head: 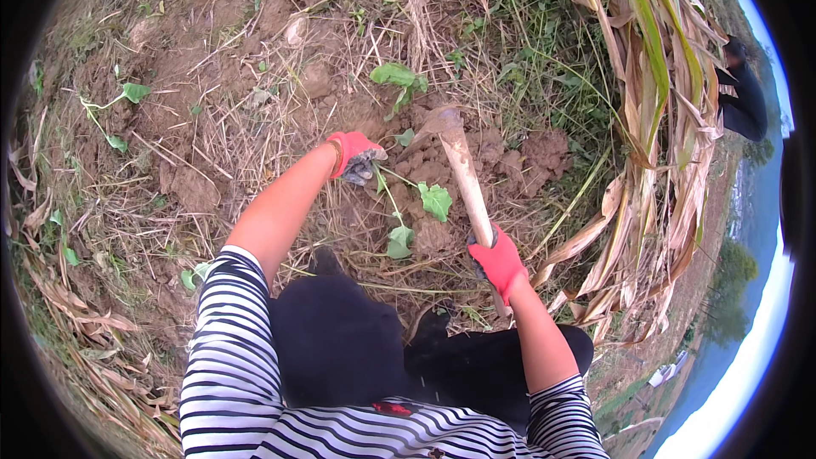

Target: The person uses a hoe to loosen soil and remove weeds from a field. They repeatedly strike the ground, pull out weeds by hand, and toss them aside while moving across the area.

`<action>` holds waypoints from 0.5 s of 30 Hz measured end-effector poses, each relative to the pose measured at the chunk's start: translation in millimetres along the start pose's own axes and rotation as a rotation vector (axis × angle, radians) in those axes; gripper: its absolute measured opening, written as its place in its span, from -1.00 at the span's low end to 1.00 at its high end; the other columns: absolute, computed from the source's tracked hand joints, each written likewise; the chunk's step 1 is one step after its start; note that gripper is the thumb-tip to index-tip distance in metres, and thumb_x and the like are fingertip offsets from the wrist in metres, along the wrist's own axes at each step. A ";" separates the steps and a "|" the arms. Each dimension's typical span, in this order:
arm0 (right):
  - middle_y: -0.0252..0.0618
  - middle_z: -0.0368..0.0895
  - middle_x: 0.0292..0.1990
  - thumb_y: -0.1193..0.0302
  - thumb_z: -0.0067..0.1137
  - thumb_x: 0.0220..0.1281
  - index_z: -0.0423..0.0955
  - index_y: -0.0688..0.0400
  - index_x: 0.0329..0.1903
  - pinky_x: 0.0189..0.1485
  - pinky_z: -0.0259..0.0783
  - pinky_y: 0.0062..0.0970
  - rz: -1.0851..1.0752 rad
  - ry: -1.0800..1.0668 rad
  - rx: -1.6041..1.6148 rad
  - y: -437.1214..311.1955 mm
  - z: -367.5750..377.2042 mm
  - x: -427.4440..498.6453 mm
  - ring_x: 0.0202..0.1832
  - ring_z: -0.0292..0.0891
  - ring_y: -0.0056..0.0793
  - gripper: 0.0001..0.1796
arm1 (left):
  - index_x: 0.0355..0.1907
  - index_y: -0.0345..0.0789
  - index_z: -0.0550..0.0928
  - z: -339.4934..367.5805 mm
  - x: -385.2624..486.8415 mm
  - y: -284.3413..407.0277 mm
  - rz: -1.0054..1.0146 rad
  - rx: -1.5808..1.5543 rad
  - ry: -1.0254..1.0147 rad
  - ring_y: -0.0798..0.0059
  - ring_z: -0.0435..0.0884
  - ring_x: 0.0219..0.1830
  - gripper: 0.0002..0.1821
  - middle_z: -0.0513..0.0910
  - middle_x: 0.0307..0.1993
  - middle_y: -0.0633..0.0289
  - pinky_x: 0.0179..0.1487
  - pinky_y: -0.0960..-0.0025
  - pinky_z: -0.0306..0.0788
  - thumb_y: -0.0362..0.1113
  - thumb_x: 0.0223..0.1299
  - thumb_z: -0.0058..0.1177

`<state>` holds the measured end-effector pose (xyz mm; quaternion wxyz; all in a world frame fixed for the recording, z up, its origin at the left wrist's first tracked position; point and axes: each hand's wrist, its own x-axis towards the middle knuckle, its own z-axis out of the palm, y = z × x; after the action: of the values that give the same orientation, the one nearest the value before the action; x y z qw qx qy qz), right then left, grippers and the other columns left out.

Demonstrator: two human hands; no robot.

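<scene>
In a red work glove with a dark, muddy palm, my left hand (358,156) closes around the stem end of a leafy seedling (400,229). The plant's green leaves hang out toward my knees. My right hand (500,260), gloved the same way, grips the wooden handle of a short hoe (468,182). Its soil-caked head (440,121) rests at loose, freshly broken brown soil (503,162). The blade is partly hidden by dirt. Another green-leaved plant (398,80) stands just beyond the hoe head.
Dry corn stalks (669,159) form a tall row on the right, beside green grass (542,64). Straw (255,134) litters the ground, with a wilted seedling (118,108) lying at left. A person (743,92) in dark clothes is beyond the stalks.
</scene>
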<state>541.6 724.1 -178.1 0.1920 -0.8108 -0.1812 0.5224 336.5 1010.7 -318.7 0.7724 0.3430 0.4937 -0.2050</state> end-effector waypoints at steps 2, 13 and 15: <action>-0.24 0.57 -0.43 0.35 0.19 0.02 0.44 0.21 0.03 -0.41 0.41 -0.46 -0.006 0.022 -0.039 -3.4 0.8 -3.8 -0.51 0.47 -0.53 -0.53 | -0.25 -0.19 0.66 -2.4 5.1 -1.4 -0.032 -0.017 -0.036 0.49 0.55 -0.62 -0.76 0.58 -0.57 0.28 -0.49 0.32 0.57 -0.08 0.18 0.19; -0.37 0.55 -0.38 0.38 0.27 0.08 0.42 0.23 -0.02 -0.44 0.35 -0.62 -0.263 0.243 0.208 -70.5 -0.3 -22.8 -0.47 0.41 -0.70 -0.59 | -0.27 -0.27 0.64 10.0 19.7 -13.2 0.049 0.054 -0.070 0.55 0.40 -0.67 -0.77 0.47 -0.63 0.37 -0.56 0.40 0.41 -0.15 0.17 0.20; -0.32 0.54 -0.40 0.37 0.23 0.13 0.38 0.24 -0.06 -0.38 0.40 -0.50 -0.385 0.320 0.242 -83.5 -0.4 -12.1 -0.46 0.44 -0.59 -0.64 | -0.25 -0.29 0.64 9.4 20.2 -15.4 0.072 0.005 -0.087 0.55 0.38 -0.67 -0.78 0.44 -0.65 0.38 -0.56 0.39 0.38 -0.17 0.19 0.18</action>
<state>529.5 789.9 -126.7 0.4093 -0.8048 -0.2358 0.3593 340.8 993.8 -339.3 0.7992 0.3532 0.4464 -0.1929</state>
